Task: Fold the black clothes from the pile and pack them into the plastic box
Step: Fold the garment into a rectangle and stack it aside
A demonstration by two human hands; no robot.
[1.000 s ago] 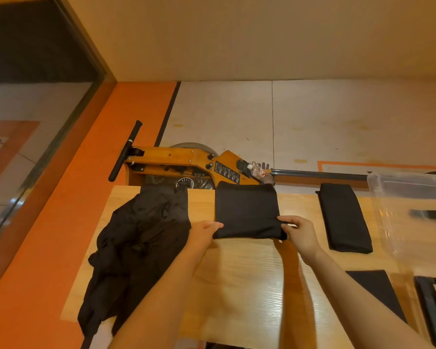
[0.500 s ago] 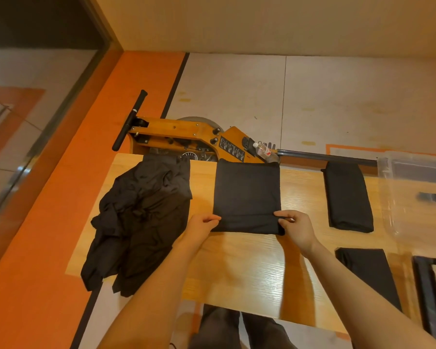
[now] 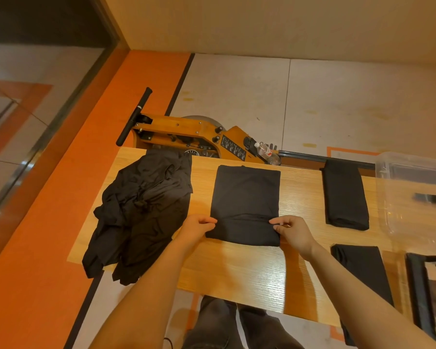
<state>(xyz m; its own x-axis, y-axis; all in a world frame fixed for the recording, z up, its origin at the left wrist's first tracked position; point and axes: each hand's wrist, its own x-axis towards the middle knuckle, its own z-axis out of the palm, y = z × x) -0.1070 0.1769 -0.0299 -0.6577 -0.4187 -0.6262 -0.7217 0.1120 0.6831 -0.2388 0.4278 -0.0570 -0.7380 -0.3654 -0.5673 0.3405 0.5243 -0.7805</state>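
Pinching near corners of flat, square-folded black garment (image 3: pixel 246 202) at frame centre, left hand (image 3: pixel 196 226) and right hand (image 3: pixel 293 231) likely aligning edges for next fold.

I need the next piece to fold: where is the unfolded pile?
In the head view, the pile lies at the table's left end, spilling over its edge, left of the folded cloth that both hands hold.
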